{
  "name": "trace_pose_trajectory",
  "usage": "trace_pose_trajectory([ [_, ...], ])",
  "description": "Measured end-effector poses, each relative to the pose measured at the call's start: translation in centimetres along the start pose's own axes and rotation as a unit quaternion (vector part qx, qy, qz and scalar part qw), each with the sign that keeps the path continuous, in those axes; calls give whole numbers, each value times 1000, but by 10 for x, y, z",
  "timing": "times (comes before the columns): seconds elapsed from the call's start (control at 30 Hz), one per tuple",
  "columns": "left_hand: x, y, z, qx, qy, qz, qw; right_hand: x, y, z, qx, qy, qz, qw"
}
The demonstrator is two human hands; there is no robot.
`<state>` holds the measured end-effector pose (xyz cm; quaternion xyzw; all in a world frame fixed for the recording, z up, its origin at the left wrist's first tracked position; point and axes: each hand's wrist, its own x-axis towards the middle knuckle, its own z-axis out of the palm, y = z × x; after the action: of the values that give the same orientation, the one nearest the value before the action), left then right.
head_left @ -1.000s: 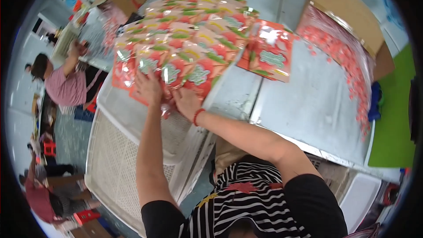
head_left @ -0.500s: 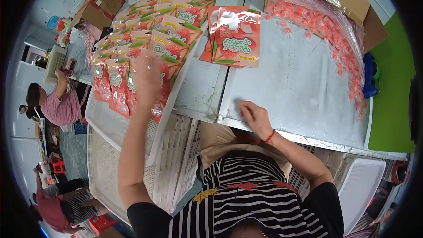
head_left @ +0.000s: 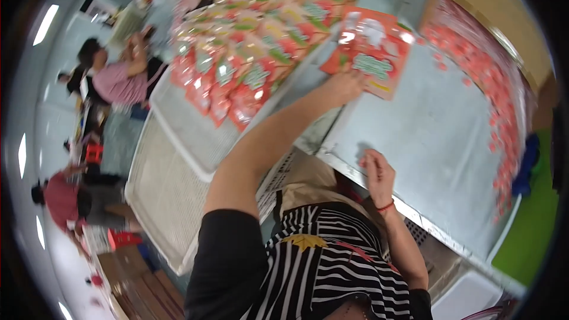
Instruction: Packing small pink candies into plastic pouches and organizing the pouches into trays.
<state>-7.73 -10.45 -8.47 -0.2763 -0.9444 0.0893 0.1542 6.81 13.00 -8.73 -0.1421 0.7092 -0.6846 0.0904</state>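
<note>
L hand (head_left: 348,86) at red printed pouch (head_left: 379,50) — grip cannot tell.
R hand (head_left: 379,175) half-open by near table (head_left: 415,130) edge — filled pouches (head_left: 255,38) in white tray (head_left: 198,157), at left.

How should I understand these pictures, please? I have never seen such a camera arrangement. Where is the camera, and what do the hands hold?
There is no machine here, only two bare hands. The view comes from a wide camera worn on the head, looking down, so straight edges look bent. The left hand touches the near edge of red pouches on the grey table; whether it grips them is unclear. The right hand is by the table's near edge, with nothing visible in it. At left, more pouches overlap on a white tray. At right lie small red pieces.
</note>
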Motion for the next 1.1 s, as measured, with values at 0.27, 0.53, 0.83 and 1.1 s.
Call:
trace_pose_trajectory([
  [0.27,2,-15,-24,-180,-21,-111,977,-1,-2,7,33,-25,42,998],
  [0.53,35,-18,-85,-193,-38,-132,971,4,-1,1,69,-1,40,997],
  [0.83,10,99,-112,-451,122,-143,872,33,-45,-30,-224,160,-163,947],
  [1.1,2,112,-130,-592,59,-232,770,35,-52,-58,-401,180,-197,876],
])
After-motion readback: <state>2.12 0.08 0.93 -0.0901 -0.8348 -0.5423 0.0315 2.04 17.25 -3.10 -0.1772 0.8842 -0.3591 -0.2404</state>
